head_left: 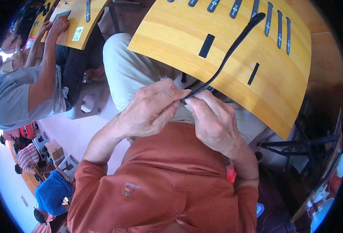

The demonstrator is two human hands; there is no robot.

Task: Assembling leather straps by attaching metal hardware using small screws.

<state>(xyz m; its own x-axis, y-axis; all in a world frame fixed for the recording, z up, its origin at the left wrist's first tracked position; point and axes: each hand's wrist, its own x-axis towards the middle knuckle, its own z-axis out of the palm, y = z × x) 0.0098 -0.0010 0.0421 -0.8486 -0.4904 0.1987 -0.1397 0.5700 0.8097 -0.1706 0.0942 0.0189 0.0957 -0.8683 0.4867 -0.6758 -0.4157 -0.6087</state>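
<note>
A long black strap [233,47] with a rounded far end reaches from my fingers up over the wooden table. Its near end is pinched in front of my belly, just off the table's front edge. My left hand [153,105] is closed, thumb and fingers pressed together at that end. Right beside it, my right hand [215,121] is also closed on the strap, its thumb against the tip. The fingers hide the very end of the strap. Two flat black rectangular pieces, a wider one [207,46] and a narrower one [253,73], lie on the table either side of the strap.
Several dark grey printed straps [279,30] lie in a row along the far side of the yellow wooden table [160,39]. To the left, a person in a grey shirt [20,93] sits on a plastic stool [88,101], working at another table [95,11]. Black metal table legs [305,141] stand at right.
</note>
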